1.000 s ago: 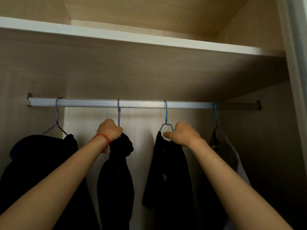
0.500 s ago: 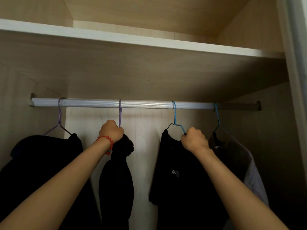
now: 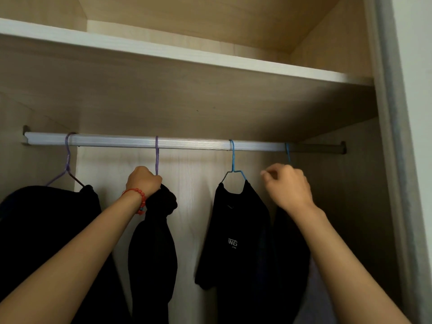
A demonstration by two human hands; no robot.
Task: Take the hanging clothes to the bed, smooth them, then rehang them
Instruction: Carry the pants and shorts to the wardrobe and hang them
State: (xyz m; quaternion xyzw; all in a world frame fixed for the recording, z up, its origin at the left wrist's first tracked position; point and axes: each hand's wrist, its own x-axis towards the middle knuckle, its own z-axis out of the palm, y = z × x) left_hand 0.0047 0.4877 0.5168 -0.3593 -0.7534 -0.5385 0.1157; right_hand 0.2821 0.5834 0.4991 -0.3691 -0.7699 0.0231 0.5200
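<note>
A silver rail (image 3: 191,145) carries several hangers with dark clothes. My left hand (image 3: 143,181), with a red bead bracelet at the wrist, is closed around the neck of the second purple hanger (image 3: 156,157), right on top of a bunched black garment (image 3: 153,249). A black T-shirt with white lettering (image 3: 233,235) hangs free on a blue hanger (image 3: 232,160). My right hand (image 3: 288,185) hovers to the right of it with loosely curled fingers, in front of the far-right blue hanger (image 3: 288,153). That hanger's dark garment (image 3: 289,253) is mostly hidden by my arm.
A large black garment (image 3: 46,230) hangs on the leftmost purple hanger (image 3: 67,160). A wooden shelf (image 3: 187,54) runs close above the rail. The wardrobe's right side panel (image 3: 397,160) stands close beside my right arm.
My right hand let go of the blue hanger with the lettered T-shirt and moved right to the last hanger. The T-shirt swung back to the left. The left hand kept its grip.
</note>
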